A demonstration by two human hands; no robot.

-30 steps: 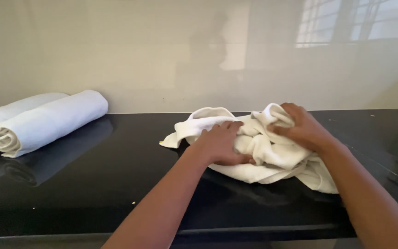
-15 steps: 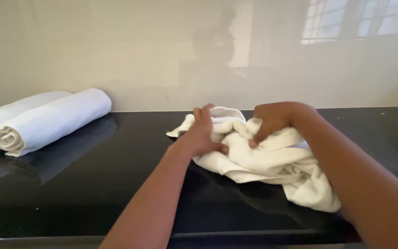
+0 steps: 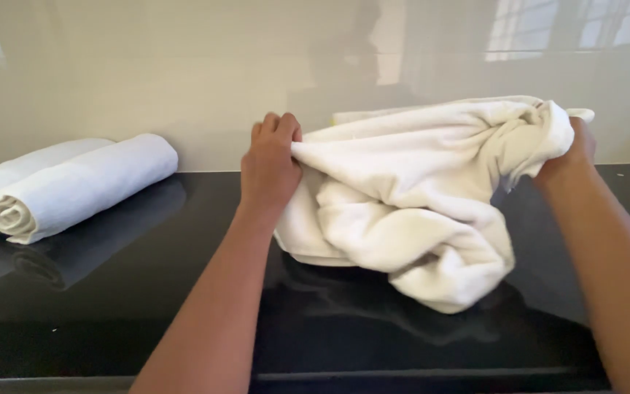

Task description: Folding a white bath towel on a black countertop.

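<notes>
Over a black tabletop (image 3: 111,292), a crumpled white towel (image 3: 417,190), bunched flat a second ago, now hangs lifted mid-frame; rolled towels (image 3: 74,182) lie left. Left hand (image 3: 270,164) and right hand (image 3: 574,146) each clench a corner.

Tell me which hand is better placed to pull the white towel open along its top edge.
The left hand, probably. It pinches a flat top edge of the white towel, while the right hand holds a twisted, bunched end behind the cloth and is mostly hidden.
</notes>
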